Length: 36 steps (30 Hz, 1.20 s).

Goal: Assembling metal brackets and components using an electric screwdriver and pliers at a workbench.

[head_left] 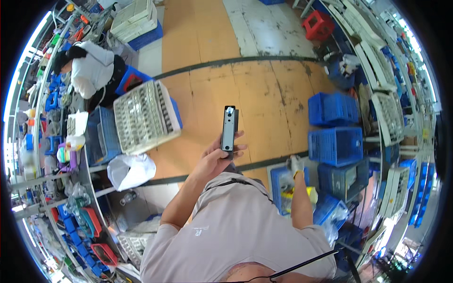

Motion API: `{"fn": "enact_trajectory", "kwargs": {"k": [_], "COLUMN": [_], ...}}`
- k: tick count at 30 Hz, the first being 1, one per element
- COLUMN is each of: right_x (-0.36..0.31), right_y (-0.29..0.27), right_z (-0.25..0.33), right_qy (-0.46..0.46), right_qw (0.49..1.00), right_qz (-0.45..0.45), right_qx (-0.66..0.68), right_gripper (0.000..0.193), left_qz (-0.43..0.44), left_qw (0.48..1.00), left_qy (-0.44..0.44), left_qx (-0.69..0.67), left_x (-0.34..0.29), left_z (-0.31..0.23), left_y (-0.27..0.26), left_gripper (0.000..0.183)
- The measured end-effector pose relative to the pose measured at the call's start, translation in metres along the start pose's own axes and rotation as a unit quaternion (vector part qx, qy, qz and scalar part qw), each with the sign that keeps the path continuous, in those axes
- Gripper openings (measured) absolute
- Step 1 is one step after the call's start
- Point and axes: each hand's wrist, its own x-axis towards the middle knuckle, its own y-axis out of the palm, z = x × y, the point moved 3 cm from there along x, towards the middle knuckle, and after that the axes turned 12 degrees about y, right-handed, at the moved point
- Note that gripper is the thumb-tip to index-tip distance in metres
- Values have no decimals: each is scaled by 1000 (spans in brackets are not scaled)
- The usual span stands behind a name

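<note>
My left hand (215,159) is closed around the lower end of a long, narrow metal block (228,129) with a silver face, several dark holes and dark sides. The thumb lies on its near end, and fingertips show past its right side. The block stands out in front of my body; its exact kind cannot be made out. Down at my right side, my right hand (296,166) wears a pale glove with a yellow cuff. It hangs over a blue crate (276,186) with something yellow in it. Its fingers are too small and unclear to read.
Stacked blue crates (335,146) and shelving line the right. At left stand a white tray of small parts (145,117), a white sack (131,172) and a crowded workbench. A person in white (94,68) sits at that bench. A red stool (318,25) stands far right.
</note>
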Motion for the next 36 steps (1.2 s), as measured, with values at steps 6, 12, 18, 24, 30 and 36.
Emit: {"fn": "enact_trajectory", "kwargs": {"k": [6, 12, 18, 24, 30, 36], "right_x": [16, 186, 325, 420, 437, 465], "right_y": [82, 101, 206, 424, 682, 809], "right_z": [56, 121, 383, 742, 974, 967], "right_qy": [-21, -55, 55, -43, -145, -115], "right_qw": [926, 806, 890, 900, 973, 888], "right_qz": [-4, 14, 23, -35, 130, 164], "right_qx": [-378, -589, -451, -432, -127, -415], "right_gripper": [36, 45, 44, 40, 15, 43], "left_qz": [-43, -8, -30, -25, -48, -246], "left_qw": [998, 998, 980, 935, 936, 964], "left_qy": [15, 23, 116, 181, 176, 70], "left_qx": [40, 57, 159, 305, 302, 72], "left_x": [184, 393, 580, 745, 930, 1099], "left_z": [-75, -128, -189, -256, -362, -467], "left_y": [-3, -36, -60, -111, -179, -259], "left_gripper": [75, 72, 64, 67, 62, 53]}}
